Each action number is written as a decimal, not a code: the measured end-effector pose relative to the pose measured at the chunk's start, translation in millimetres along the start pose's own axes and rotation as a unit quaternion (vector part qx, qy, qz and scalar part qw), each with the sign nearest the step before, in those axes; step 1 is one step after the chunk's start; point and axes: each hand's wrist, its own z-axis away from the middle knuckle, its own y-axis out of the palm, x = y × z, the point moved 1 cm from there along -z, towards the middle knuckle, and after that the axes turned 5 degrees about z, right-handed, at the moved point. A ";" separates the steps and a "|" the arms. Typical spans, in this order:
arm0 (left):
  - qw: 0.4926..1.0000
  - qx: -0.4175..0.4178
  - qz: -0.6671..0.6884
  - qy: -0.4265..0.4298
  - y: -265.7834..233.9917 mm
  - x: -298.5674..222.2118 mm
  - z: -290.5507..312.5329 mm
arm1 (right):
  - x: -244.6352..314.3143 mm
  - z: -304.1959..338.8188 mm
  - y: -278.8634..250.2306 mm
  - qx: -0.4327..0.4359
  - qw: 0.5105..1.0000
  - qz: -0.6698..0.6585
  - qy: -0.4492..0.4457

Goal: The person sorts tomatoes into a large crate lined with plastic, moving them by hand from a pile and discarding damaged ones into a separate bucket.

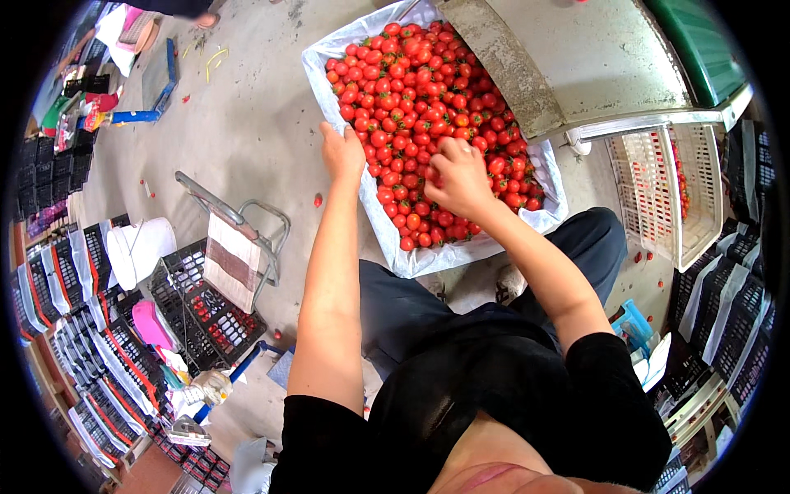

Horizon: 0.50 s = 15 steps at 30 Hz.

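Observation:
In front of me a crate lined with white plastic (380, 221) is heaped with small red cherry tomatoes (420, 99), many with green stem ends. My left hand (341, 153) grips the lined rim on the crate's left side, its fingertips at the edge. Over the tomatoes at the right of the middle is my right hand (461, 177), its fingers curled inward and touching the heap. Whatever may be inside those fingers is hidden by the hand itself.
A worn metal chute (510, 70) overhangs the crate's far right corner. White plastic baskets (646, 193) stand beyond it. To the left are a folding stool (230, 255) and a black crate (177, 284). Stacked black crates (720, 309) line the right. Loose tomatoes (318, 200) lie on the floor.

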 end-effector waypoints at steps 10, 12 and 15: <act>1.000 -0.002 -0.025 0.015 -0.9 5.9 1.0 | -97.7 150.8 -182.8 -0.239 0.685 -0.654 0.216; 0.999 -0.017 -0.026 0.011 -3.6 3.3 2.3 | -151.5 178.7 -236.2 -0.422 0.744 -0.467 0.226; 1.000 -0.002 -0.012 0.000 9.5 -11.2 4.1 | -278.7 228.2 -348.0 -0.588 0.748 -0.253 0.177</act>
